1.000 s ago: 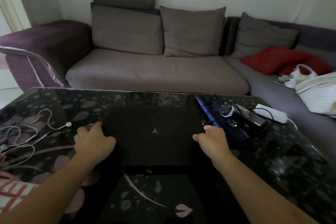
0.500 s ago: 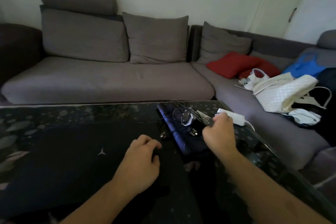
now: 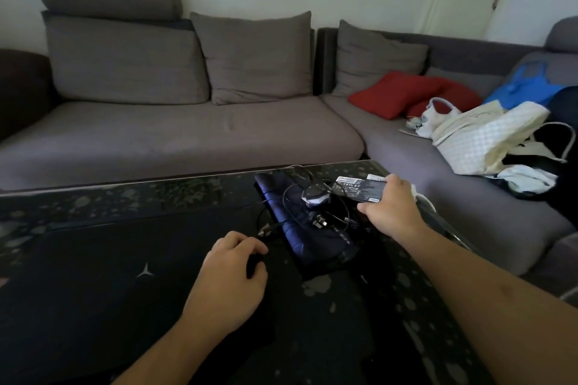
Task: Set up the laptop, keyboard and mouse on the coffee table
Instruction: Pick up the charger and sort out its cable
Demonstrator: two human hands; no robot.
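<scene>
Right grip: right hand (image 3: 389,208) holds a black power brick (image 3: 359,189) by its near end, fingers curled round it, the brick's label side facing up, at the far right part of the table (image 3: 156,197).
Left grip: left hand (image 3: 233,278) rests on the right edge of the closed laptop (image 3: 125,275), fingers curled loosely; whether they hold the edge or only lie on it, I cannot tell.
Laptop: black, lid shut, flat on the table in front of the person, a small pale star-like mark on its lid.
Keyboard: dark blue keyboard (image 3: 300,234) lies just right of the laptop, running away from the person at a slant.
Mouse: dark mouse (image 3: 314,195) with a pale trim sits on top of the keyboard's far half.
Cables: black cable (image 3: 289,197) loops over the keyboard around the mouse; a three-pin plug (image 3: 319,222) lies on the keyboard nearer the person.
Table: dark glossy top with a pale leaf pattern.
Sofa: grey corner sofa (image 3: 187,134) behind the table, with grey back cushions.
On the sofa: red cushion (image 3: 394,92), white bags (image 3: 481,137) and a blue cloth (image 3: 525,84) at the right side.
</scene>
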